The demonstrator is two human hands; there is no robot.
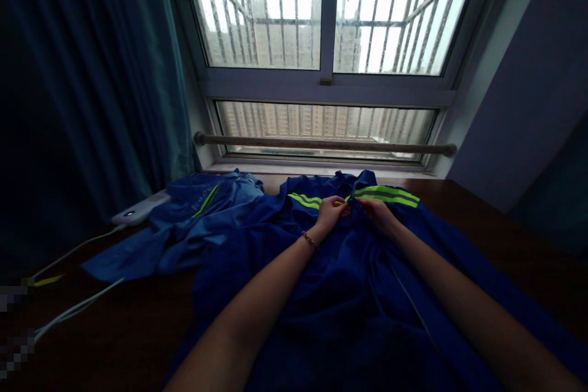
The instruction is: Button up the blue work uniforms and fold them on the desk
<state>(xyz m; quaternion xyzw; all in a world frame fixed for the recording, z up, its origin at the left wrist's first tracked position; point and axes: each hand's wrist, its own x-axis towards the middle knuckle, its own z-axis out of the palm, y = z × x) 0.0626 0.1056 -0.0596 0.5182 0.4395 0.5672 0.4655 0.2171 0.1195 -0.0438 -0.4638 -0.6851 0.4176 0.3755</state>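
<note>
A dark blue work jacket [316,294] with yellow-green and grey reflective stripes is spread over the wooden surface, its collar toward the window. My left hand [331,211], with a beaded bracelet [309,240] at the wrist, pinches the jacket's front edge near the chest stripe. Close beside it, my right hand [376,211] grips the opposite front edge with fingers pressed together. Both hands meet just below the collar; the small part between the fingertips is too dark to make out. A thin pale line runs down the jacket's front beneath my right forearm.
Left of the jacket lies a lighter blue garment [184,245] with a green stripe. A white device [140,208] with a cable rests beside it. More white cables [78,306] cross the wooden surface [138,331]. Ahead are a rail [321,144] and window; a blue curtain [101,73] hangs left.
</note>
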